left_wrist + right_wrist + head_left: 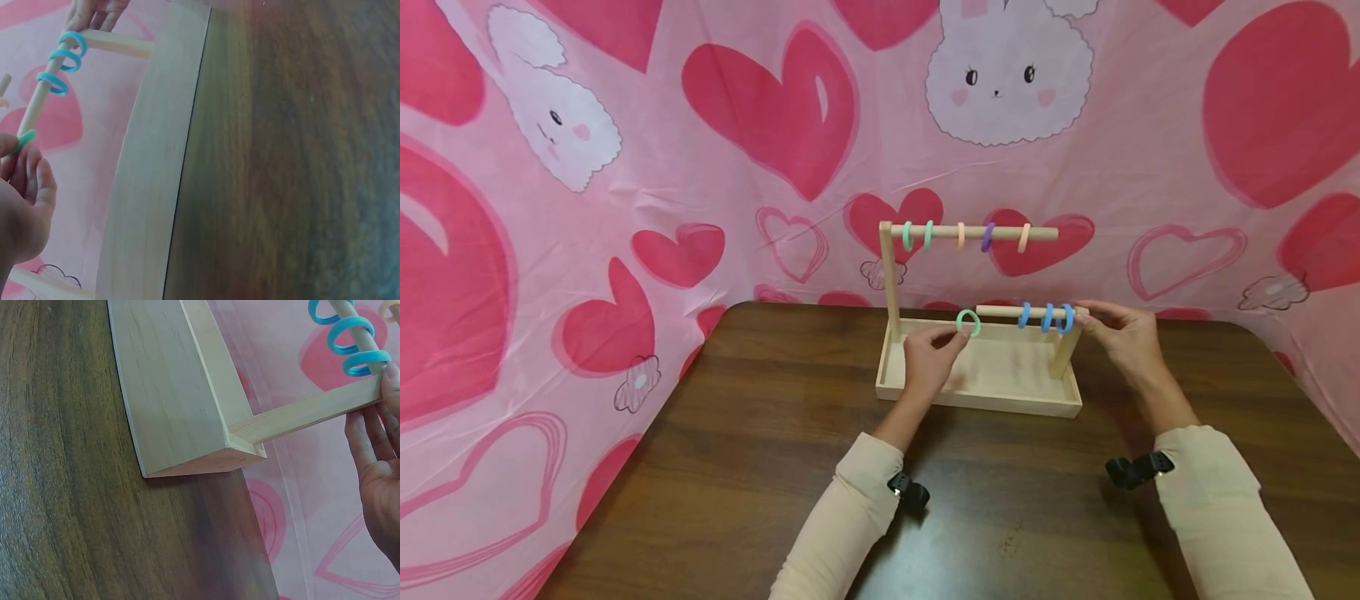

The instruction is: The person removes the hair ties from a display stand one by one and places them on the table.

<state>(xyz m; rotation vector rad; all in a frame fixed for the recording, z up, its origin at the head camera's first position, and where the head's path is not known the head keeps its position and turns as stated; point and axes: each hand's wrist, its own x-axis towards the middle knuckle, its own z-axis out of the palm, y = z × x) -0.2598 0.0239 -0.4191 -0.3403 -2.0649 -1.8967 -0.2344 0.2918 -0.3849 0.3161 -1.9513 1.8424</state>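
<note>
My left hand [928, 358] pinches a mint-green ring [25, 139] between thumb and fingertips. That ring is close by the free left end of the lower wooden dowel [1000, 311]; whether it touches the tip I cannot tell. Three blue rings [1047, 317] hang around this dowel toward its right end. My right hand [1123, 340] grips the top of the short right post [312, 415] of the wooden stand, thumb at the dowel's joint and fingers behind. On the upper dowel [940, 232] hang two mint-green rings [928, 236], two peach rings [961, 237] and a purple ring [987, 237].
The stand's shallow tray base [977, 402] rests on a dark wooden table [790, 392]. A taller left post [890, 279] bears the upper dowel. Behind the table hangs a pink cloth [820, 175] with hearts and rabbits. Each wrist wears a black strap [910, 492].
</note>
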